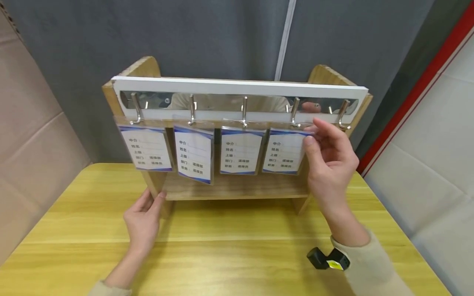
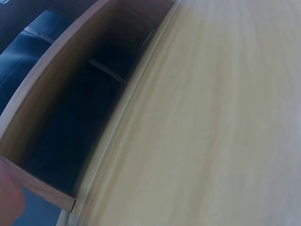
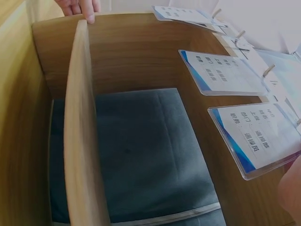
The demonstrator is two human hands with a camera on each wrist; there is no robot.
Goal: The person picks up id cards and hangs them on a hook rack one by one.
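A wooden shelf rack (image 1: 237, 190) stands on the table, with a white hook rail (image 1: 244, 85) along its front top. Several name badges (image 1: 242, 151) in clear sleeves hang in a row from metal hooks. My left hand (image 1: 143, 220) grips the lower left side board, thumb in front; its fingers (image 3: 87, 9) show over the wood in the right wrist view. My right hand (image 1: 331, 158) pinches the upper right corner of the rightmost badge (image 1: 284, 151) between thumb and index finger. In the left wrist view, only part of a finger (image 2: 9, 200) shows at the edge.
The far-right hook (image 1: 343, 113) carries no badge. A mirror-like metal strip (image 1: 218, 102) runs behind the hooks. The yellow wooden table (image 1: 237, 255) extends in front of the rack, and a grey curtain (image 1: 222, 39) hangs behind it. A black device (image 1: 327, 259) sits on my right wrist.
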